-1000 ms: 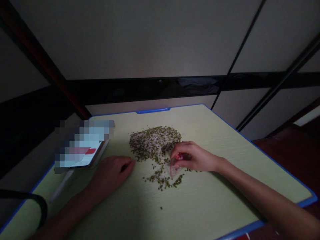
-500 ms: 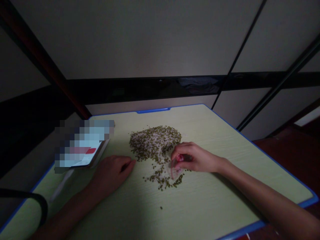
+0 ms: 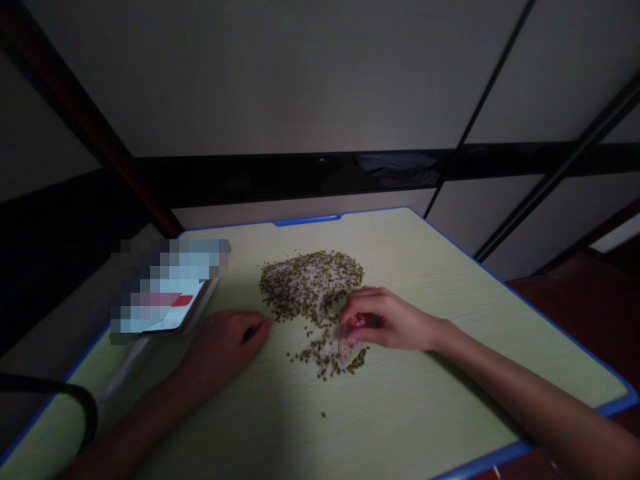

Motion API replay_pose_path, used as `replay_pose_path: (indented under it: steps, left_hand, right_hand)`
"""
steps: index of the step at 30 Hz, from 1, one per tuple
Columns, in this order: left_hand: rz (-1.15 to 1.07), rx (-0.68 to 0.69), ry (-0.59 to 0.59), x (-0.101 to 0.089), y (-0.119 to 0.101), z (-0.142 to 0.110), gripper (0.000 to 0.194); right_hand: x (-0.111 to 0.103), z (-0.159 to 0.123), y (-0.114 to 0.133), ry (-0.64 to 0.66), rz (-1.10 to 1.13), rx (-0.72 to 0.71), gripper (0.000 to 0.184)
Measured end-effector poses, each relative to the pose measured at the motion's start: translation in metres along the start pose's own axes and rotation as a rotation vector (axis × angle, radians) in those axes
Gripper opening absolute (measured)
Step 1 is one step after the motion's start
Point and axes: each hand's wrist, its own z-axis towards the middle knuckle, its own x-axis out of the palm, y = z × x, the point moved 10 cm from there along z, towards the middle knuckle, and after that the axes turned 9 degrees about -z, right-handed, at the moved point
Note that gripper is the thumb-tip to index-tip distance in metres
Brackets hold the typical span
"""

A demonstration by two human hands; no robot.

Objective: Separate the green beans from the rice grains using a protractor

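A heap of mung beans mixed with pale, rice-like grains [image 3: 305,283] lies in the middle of the table. A smaller scatter of beans [image 3: 325,357] lies nearer to me. Over its right side, my right hand [image 3: 377,319] is closed on a small clear plastic cup-like piece [image 3: 346,345] with a pinkish tint; the fingers cover much of it. My left hand [image 3: 227,343] rests on the table left of the scatter, fingers curled and thumb against them. Whatever is inside its fingers, if anything, is hidden.
A propped phone-like device [image 3: 187,301] with a lit, partly blurred screen stands at the table's left. The light table [image 3: 425,413] has a blue rim. A dark strap or cable [image 3: 85,400] curves in at lower left. Cabinet panels [image 3: 300,80] rise behind.
My right hand has shifted slightly toward me and left with the plastic piece, which tilts a little differently. The left hand stays in place.
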Motion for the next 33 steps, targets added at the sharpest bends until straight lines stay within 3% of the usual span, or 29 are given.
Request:
replay_pose_path:
  steps: [5,16,22,28,33]
  left_hand:
    - [-0.016,0.017,-0.012,-0.002,-0.001,-0.002,0.038]
    - [0.002,0.015,0.005,-0.001,-0.003,-0.002,0.037]
    - [0.018,0.017,0.007,-0.001,-0.003,-0.002,0.037]
    - [0.011,0.009,0.014,0.003,0.001,-0.001,0.038]
    - [0.005,-0.002,0.024,0.006,0.005,0.0,0.037]
  right_hand:
    - [-0.01,-0.002,-0.009,-0.087,0.058,0.07,0.015]
    - [-0.004,0.001,-0.001,-0.017,0.046,-0.015,0.01]
    - [-0.002,0.0,-0.008,0.005,0.107,0.052,0.009]
    - [-0.006,0.001,-0.012,-0.1,0.008,0.067,0.01]
    - [-0.003,0.003,-0.006,-0.076,-0.036,0.025,0.012]
